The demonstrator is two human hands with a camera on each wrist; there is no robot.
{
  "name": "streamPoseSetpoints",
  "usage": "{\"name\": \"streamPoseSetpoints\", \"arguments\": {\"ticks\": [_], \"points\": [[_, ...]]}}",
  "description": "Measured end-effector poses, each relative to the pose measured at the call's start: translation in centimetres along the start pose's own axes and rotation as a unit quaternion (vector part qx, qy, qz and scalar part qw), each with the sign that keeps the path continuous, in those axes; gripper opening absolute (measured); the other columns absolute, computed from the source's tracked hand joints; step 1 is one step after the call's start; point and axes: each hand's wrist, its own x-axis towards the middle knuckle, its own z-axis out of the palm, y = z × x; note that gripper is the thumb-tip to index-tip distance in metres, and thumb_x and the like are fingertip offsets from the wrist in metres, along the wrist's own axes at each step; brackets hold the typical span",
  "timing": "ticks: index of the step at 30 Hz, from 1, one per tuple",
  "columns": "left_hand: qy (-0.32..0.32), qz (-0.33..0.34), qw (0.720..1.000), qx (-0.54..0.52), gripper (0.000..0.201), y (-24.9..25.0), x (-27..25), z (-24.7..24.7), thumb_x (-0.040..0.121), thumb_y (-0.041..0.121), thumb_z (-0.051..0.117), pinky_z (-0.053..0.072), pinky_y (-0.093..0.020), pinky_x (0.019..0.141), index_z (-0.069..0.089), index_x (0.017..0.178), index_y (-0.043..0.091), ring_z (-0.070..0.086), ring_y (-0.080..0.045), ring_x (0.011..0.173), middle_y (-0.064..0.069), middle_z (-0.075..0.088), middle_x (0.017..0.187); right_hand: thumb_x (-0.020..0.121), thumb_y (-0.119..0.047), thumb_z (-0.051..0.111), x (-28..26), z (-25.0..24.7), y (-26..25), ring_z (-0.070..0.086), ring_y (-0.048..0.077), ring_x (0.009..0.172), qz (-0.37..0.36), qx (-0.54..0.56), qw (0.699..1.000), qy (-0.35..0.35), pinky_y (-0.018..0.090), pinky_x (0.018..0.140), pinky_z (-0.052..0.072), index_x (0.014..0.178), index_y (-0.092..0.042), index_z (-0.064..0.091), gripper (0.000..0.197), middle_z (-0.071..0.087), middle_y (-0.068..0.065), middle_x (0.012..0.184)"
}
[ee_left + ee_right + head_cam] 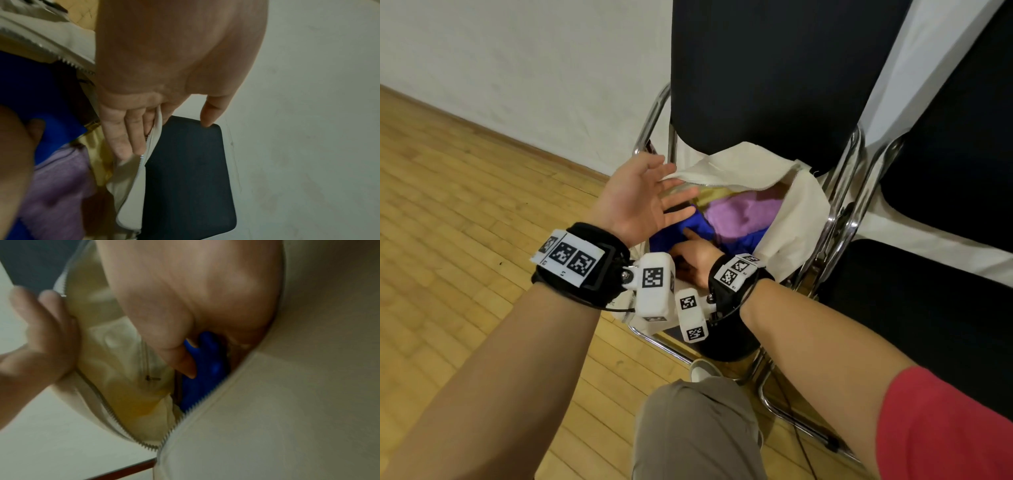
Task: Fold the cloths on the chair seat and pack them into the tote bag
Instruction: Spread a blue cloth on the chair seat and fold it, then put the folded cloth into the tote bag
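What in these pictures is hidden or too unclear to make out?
- Right hand's fingertips: the head view loses them under the blue cloth; the right wrist view is blurred.
- Chair seat: mostly covered by the tote bag and wrists, so any cloths left there cannot be seen.
- Bag bottom: hidden under the purple cloth and yellow cloth.
- Left hand contact with the bag rim: fingers look straight; grip unclear.

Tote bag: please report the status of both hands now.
Left hand open, fingers holding tote bag rim back. Right hand inside, gripping blue cloth. Purple cloth already packed. No obstruction seen.
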Motion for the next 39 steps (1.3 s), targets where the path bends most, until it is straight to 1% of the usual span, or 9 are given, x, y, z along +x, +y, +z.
{"name": "streamPoseSetpoints", "arguments": {"ticks": [2, 5, 9, 13, 19, 28, 32, 36, 39], "points": [[0.004, -0.002, 1.000, 0.017, 0.043, -0.6, 0.2, 0.3, 0.085, 0.031, 0.060, 0.052, -0.045, 0.095, 0.054, 0.123, 0.010, 0.065, -0.029, 0.116, -0.011, 0.054, 0.128, 0.092, 0.003, 0.051, -1.0, -0.9, -0.5, 0.060, 0.015, 0.060, 0.016, -0.008, 1.000, -0.009, 0.031, 0.053, 0.051, 0.157, -0.031, 0.020, 0.079, 0.053, 0.004, 0.083], [0.008, 0.002, 1.000, 0.017, 0.030, -1.3, 0.4, 0.6, 0.087, 0.025, 0.061, 0.052, -0.042, 0.093, 0.054, 0.114, 0.015, 0.067, -0.026, 0.110, -0.008, 0.058, 0.119, 0.097, 0.005, 0.044, -1.9, -2.1, -0.7, 0.058, 0.012, 0.040, 0.026, -0.018, 0.999, -0.039, 0.022, 0.040, 0.046, 0.146, -0.027, 0.035, 0.059, 0.050, 0.005, 0.073], [0.015, 0.000, 1.000, 0.014, 0.020, -1.6, 0.2, 1.1, 0.091, 0.024, 0.059, 0.054, -0.039, 0.086, 0.056, 0.108, 0.015, 0.067, -0.026, 0.109, -0.005, 0.063, 0.109, 0.097, 0.007, 0.044, -3.1, -2.7, -1.2, 0.062, 0.018, 0.051, 0.035, 0.012, 0.998, -0.053, 0.027, 0.045, 0.052, 0.126, -0.025, 0.044, 0.043, 0.055, 0.008, 0.067], [0.049, 0.018, 0.999, 0.005, 0.010, -1.9, -0.3, 1.3, 0.092, 0.020, 0.056, 0.053, -0.039, 0.087, 0.057, 0.100, 0.014, 0.067, -0.027, 0.107, -0.005, 0.064, 0.103, 0.092, 0.009, 0.048, -2.7, -3.3, -1.4, 0.065, 0.031, 0.076, -0.010, 0.005, 0.999, 0.041, 0.051, 0.083, 0.059, 0.111, -0.013, 0.062, 0.033, 0.060, 0.012, 0.080], [0.107, 0.053, 0.993, -0.025, 0.007, -2.1, -1.3, 3.1, 0.091, 0.014, 0.050, 0.047, -0.043, 0.097, 0.049, 0.085, 0.015, 0.066, -0.030, 0.103, -0.008, 0.058, 0.099, 0.100, -0.003, 0.047, -6.5, -6.0, -2.6, 0.061, 0.025, 0.070, -0.050, 0.039, 0.996, 0.055, 0.031, 0.053, 0.058, 0.099, -0.005, 0.057, 0.010, 0.059, 0.015, 0.086], [0.131, 0.058, 0.980, 0.138, 0.025, -4.7, -4.0, 9.3, 0.093, 0.018, 0.053, 0.048, -0.033, 0.068, 0.056, 0.117, 0.015, 0.058, -0.023, 0.101, -0.004, 0.056, 0.113, 0.098, -0.006, 0.051, -16.1, -11.1, -5.5, 0.066, 0.024, 0.075, -0.130, 0.009, 0.989, 0.064, 0.033, 0.065, 0.057, 0.097, -0.009, 0.061, 0.011, 0.064, 0.016, 0.098], [0.102, 0.077, 0.974, 0.187, 0.021, -6.6, -5.4, 14.7, 0.094, 0.009, 0.050, 0.048, -0.028, 0.055, 0.058, 0.112, 0.016, 0.056, -0.019, 0.088, -0.005, 0.056, 0.100, 0.099, -0.008, 0.050, -21.7, -15.2, -5.8, 0.066, 0.025, 0.076, -0.156, 0.013, 0.983, 0.097, 0.033, 0.065, 0.055, 0.102, -0.008, 0.060, 0.010, 0.065, 0.014, 0.094], [0.037, 0.094, 0.962, 0.253, 0.015, -9.6, -6.4, 20.9, 0.092, 0.010, 0.053, 0.047, -0.031, 0.066, 0.062, 0.099, 0.020, 0.054, -0.017, 0.081, -0.004, 0.058, 0.089, 0.096, -0.002, 0.053, -27.1, -20.8, -4.6, 0.067, 0.023, 0.074, -0.170, 0.028, 0.974, 0.149, 0.034, 0.069, 0.057, 0.108, -0.007, 0.062, 0.016, 0.068, 0.012, 0.090], [-0.006, 0.102, 0.949, 0.297, 0.013, -13.2, -7.4, 26.2, 0.091, 0.008, 0.055, 0.042, -0.029, 0.061, 0.061, 0.092, 0.020, 0.054, -0.018, 0.075, -0.005, 0.056, 0.080, 0.098, -0.006, 0.052, -31.4, -25.5, -2.2, 0.068, 0.023, 0.082, -0.172, 0.047, 0.966, 0.186, 0.037, 0.079, 0.057, 0.110, -0.010, 0.060, 0.015, 0.068, 0.011, 0.093]]}}
